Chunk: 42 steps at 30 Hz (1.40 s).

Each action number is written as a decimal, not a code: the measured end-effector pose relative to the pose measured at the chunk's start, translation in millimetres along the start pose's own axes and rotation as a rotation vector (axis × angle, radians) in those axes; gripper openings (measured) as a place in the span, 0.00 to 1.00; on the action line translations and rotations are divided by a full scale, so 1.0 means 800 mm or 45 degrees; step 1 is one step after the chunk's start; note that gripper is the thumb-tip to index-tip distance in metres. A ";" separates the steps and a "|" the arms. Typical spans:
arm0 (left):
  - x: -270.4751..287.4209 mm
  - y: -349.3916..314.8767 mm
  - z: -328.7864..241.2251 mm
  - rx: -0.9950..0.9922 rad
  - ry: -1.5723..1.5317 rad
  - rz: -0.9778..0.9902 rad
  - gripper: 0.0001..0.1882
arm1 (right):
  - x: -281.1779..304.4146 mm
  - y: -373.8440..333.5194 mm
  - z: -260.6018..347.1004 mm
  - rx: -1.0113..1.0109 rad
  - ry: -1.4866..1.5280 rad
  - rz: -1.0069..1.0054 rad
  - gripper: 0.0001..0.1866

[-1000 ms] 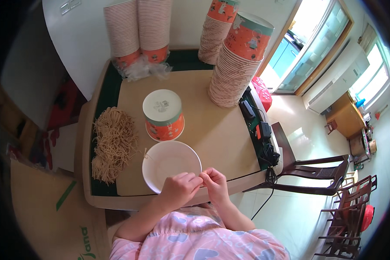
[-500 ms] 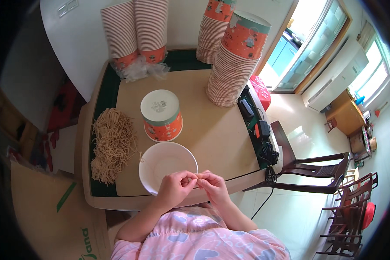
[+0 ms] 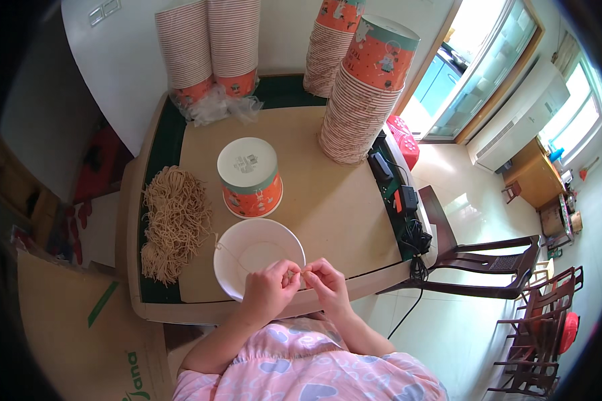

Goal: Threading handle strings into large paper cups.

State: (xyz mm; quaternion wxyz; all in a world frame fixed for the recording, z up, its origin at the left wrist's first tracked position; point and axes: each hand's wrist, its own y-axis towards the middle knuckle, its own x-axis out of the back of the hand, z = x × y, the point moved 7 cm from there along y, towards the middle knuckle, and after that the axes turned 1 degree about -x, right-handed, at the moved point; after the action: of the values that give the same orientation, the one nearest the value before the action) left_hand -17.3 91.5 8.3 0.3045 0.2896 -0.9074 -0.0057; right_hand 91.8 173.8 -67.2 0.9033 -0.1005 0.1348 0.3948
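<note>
A paper bucket (image 3: 237,248) with a white inside stands mouth up at the table's near edge. A thin beige string (image 3: 229,250) runs from its left rim across the opening to my hands. My left hand (image 3: 269,289) is closed in a pinch on this string, over the bucket's right rim. Close beside it, my right hand (image 3: 326,284) pinches the string's end, its fingertips meeting the left ones; the exact hold is hidden by the fingers. Left of the bucket lies a heap of beige strings (image 3: 174,220). Behind it, an orange bucket with a green band (image 3: 251,194) stands upside down.
Tall stacks of nested paper buckets (image 3: 361,113) rise at the back right, others (image 3: 234,40) at the back left beside crumpled clear plastic (image 3: 214,107). Black cables and adapters (image 3: 411,230) lie along the table's right edge. A dark chair (image 3: 488,267) stands to the right, a cardboard box (image 3: 80,321) at left.
The string across the bucket's mouth now shows more plainly. My hands have shifted slightly, with a little more space between them. The buckets and the string heap stay in place.
</note>
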 end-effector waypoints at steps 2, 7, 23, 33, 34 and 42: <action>0.001 0.001 0.000 -0.020 0.030 -0.005 0.05 | 0.000 0.003 0.000 -0.030 0.008 0.047 0.05; 0.005 0.002 -0.003 -0.051 -0.028 0.017 0.04 | -0.001 0.005 -0.005 -0.157 0.129 0.121 0.06; 0.007 -0.014 -0.007 -0.089 0.050 -0.184 0.04 | -0.005 0.002 -0.010 -0.149 0.319 -0.064 0.05; -0.001 -0.016 -0.010 -0.152 0.137 -0.169 0.03 | -0.004 0.000 -0.011 -0.127 0.346 -0.076 0.05; -0.003 -0.016 -0.008 -0.136 0.134 -0.153 0.03 | -0.004 0.000 -0.011 -0.127 0.347 -0.076 0.05; -0.005 -0.013 -0.007 -0.108 0.151 -0.189 0.04 | -0.005 -0.004 -0.014 -0.111 0.394 -0.141 0.06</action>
State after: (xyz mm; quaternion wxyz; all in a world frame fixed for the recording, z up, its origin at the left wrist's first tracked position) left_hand -6.0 86.2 8.9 0.3686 0.3426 -0.8627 -0.0496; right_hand 89.8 165.5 -75.9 0.8869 -0.2063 0.2494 0.3295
